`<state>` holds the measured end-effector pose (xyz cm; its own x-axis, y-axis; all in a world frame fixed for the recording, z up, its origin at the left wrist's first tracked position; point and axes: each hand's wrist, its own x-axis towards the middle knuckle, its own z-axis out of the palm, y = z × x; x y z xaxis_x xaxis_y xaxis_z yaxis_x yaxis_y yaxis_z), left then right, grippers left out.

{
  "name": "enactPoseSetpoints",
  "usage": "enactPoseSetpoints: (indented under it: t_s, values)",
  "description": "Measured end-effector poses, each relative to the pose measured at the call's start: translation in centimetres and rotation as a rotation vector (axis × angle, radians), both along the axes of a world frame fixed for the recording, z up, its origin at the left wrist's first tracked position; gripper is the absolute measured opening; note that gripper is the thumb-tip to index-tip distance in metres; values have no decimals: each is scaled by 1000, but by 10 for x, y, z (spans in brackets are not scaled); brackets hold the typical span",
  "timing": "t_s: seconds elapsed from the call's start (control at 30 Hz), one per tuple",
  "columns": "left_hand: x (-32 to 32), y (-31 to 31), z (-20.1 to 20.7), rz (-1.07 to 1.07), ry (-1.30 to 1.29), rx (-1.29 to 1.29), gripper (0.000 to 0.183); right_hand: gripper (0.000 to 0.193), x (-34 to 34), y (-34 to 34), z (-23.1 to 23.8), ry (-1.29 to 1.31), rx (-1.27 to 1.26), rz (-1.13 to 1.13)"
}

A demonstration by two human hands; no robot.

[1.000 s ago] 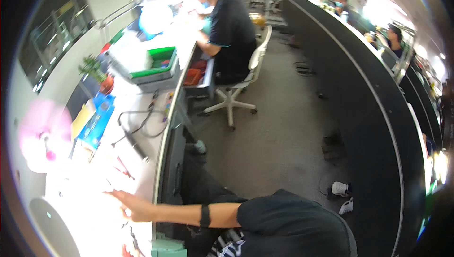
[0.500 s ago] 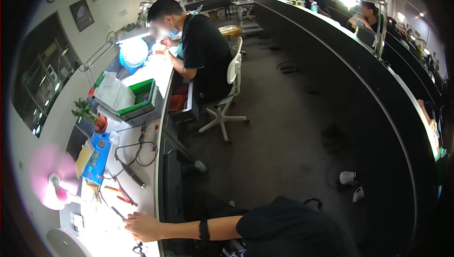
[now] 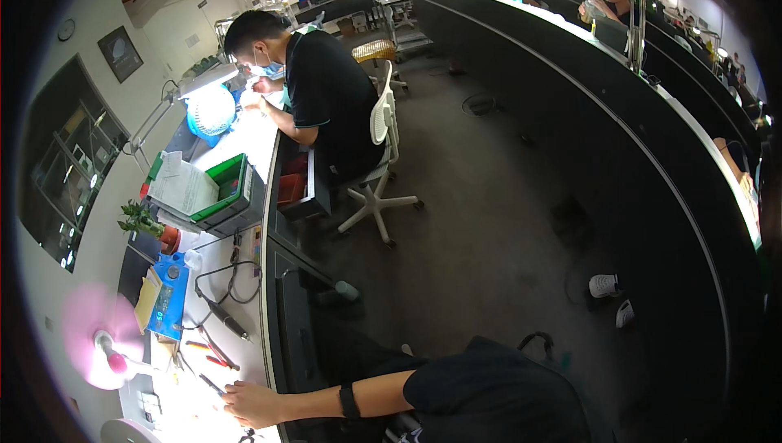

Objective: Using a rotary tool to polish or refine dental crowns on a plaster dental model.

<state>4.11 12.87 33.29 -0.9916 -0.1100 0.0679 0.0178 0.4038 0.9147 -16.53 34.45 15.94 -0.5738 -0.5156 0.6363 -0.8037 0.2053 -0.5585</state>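
My right hand point(image 3: 251, 405) rests on the brightly lit white desk point(image 3: 191, 239), at the end of an arm that crosses the lower part of the view. Its fingers are closed on a slim dark, pen-like tool point(image 3: 212, 383) that points away toward the left. Just beyond it lie red-handled pliers point(image 3: 215, 355). Farther along is a dark handpiece point(image 3: 229, 321) on a black cord. Glare washes out the desk under my fingers, so small things there are hard to make out. My left hand is outside the view.
A spinning pink fan point(image 3: 102, 337) and a blue box with a display point(image 3: 169, 296) stand along the desk's wall side. Beyond are a potted plant point(image 3: 142, 219) and grey-green bins point(image 3: 232, 199) with papers. A co-worker point(image 3: 326, 101) sits farther along the desk on a white chair point(image 3: 379, 125).
The whole view has shifted slightly, moving the far things left and up in the picture. My right hand keeps hold of the slim tool near the same spot on the desk.
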Motion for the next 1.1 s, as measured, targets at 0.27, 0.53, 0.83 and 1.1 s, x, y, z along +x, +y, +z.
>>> enactPoseSetpoints:
  t_s: [0.27, 0.53, 0.83, 1.1]
  values:
    - [3, -1, -9, 17, -49, 4, 20, 12, 0, 2, 2, -13, 5, -24]
    - [25, -14, -13, 83, -97, -1, 21, 12, -37, 26, 15, -58, -348, -160]
    - [50, -20, -45, 170, -149, 56, 22, 17, -91, 60, 9, 23, -50, -494]
    - [40, -25, -63, 157, -178, 89, 23, 34, -148, 79, 8, -170, 228, -564]
